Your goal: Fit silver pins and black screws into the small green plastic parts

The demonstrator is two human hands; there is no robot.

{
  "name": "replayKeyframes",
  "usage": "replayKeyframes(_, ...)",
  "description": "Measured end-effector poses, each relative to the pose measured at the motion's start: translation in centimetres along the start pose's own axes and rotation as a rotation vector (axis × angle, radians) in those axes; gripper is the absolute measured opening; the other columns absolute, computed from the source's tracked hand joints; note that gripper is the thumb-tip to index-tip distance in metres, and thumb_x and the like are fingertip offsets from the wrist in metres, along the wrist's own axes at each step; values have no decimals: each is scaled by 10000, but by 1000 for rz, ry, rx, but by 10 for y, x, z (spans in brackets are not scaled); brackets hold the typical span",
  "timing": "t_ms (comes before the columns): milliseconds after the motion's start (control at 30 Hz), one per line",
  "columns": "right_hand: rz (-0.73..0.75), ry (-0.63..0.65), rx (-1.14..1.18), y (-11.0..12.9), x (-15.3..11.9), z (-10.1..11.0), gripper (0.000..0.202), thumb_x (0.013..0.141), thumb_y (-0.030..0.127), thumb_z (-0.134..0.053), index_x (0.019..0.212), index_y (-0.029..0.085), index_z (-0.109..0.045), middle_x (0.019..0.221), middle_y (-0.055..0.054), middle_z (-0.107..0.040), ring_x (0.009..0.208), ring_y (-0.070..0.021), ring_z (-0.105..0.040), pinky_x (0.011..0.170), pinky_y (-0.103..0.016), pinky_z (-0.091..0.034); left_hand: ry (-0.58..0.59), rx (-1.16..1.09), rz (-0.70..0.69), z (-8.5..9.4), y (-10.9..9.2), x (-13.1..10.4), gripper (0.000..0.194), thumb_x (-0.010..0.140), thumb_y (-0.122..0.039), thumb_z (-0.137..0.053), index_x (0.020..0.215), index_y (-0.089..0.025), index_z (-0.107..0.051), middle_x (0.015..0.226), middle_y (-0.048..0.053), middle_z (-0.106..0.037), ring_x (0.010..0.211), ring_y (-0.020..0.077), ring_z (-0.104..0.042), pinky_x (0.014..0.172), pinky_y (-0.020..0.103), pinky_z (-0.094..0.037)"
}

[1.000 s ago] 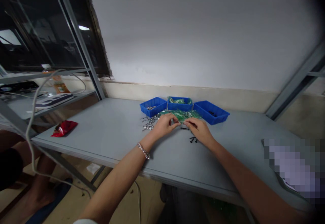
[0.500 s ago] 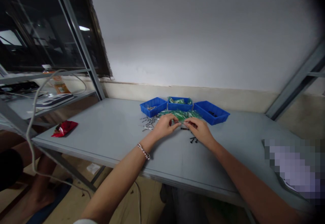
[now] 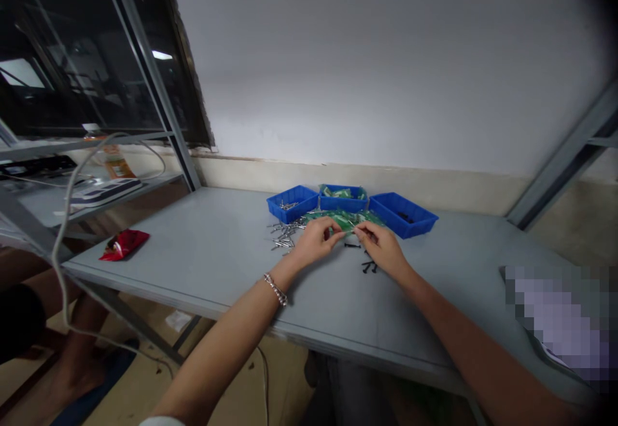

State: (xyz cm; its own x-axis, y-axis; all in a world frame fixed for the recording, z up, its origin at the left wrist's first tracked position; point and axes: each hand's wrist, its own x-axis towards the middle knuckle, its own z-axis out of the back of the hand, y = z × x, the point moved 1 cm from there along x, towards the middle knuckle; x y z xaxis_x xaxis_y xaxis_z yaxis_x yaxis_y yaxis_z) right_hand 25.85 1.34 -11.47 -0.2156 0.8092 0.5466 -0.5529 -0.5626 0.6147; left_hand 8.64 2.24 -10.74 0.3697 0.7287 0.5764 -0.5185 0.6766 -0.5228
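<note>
My left hand and my right hand meet over the middle of the grey table, fingertips pinched close together. Something thin and small lies between them, too small to make out. Just behind the fingers is green plastic packaging. Silver metal pins are scattered beside my left hand. Several black screws lie by my right hand. Farther back stand a left blue bin with silver pieces, a middle blue bin with green packets and a right blue bin with dark pieces.
A red packet sits at the table's left end. On the side shelf stands an orange drink bottle, with a cable hanging nearby. A blurred-out item lies at the right. A person's bare leg shows at the lower left.
The fingers of my right hand have shifted slightly, and a black screw beneath the hands is more exposed. Both hands stay close together in nearly the same place.
</note>
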Motion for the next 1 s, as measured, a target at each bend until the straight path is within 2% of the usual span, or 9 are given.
replayKeyframes(133,-1,52,22,-1,0,-1,179,793,306,-463,743,180,-581,619,-16,-577,561,-137,-507,506,-244,-374,-57,-45,76,-1,0,0,146,766,-286,-562,720,-148,-573,630,1,-544,518,89,-434,531,227,-354)
replayKeyframes(200,2,67,15,-1,1,-1,175,790,301,-464,744,183,-585,618,-14,-577,564,-139,-510,504,-244,-373,-39,-57,86,-1,0,0,139,763,-279,-564,714,-149,-568,622,-2,-542,517,88,-433,528,226,-352)
replayKeyframes(333,-20,10,-20,-1,1,2,191,787,307,-464,773,175,-602,627,-23,-586,568,-145,-515,501,-248,-369,51,-47,52,-2,1,-1,131,759,-259,-566,684,-151,-561,645,2,-552,546,94,-446,544,231,-352)
replayKeyframes(500,16,49,-41,-3,1,1,184,770,300,-491,779,173,-624,622,-21,-588,546,-140,-500,504,-250,-375,-4,-37,67,-2,3,-1,125,766,-264,-562,719,-148,-568,669,6,-562,552,93,-446,555,233,-356)
replayKeyframes(667,30,-38,-80,-2,1,3,197,777,290,-486,811,171,-639,632,-25,-601,544,-136,-499,513,-247,-381,140,-40,37,-3,2,-1,114,768,-248,-558,707,-152,-572,682,13,-570,576,100,-457,558,232,-356)
replayKeyframes(833,57,37,-75,-3,1,-1,198,774,304,-496,772,173,-645,582,-9,-576,514,-127,-489,502,-240,-378,62,-36,80,3,3,1,120,764,-257,-566,733,-143,-587,688,17,-577,564,95,-460,560,227,-364)
replayKeyframes(1000,43,-35,-80,-2,0,1,212,799,295,-461,848,173,-627,618,-12,-576,533,-131,-499,524,-240,-384,177,-34,42,8,4,2,106,754,-225,-571,694,-141,-594,684,19,-602,563,96,-480,553,217,-368)
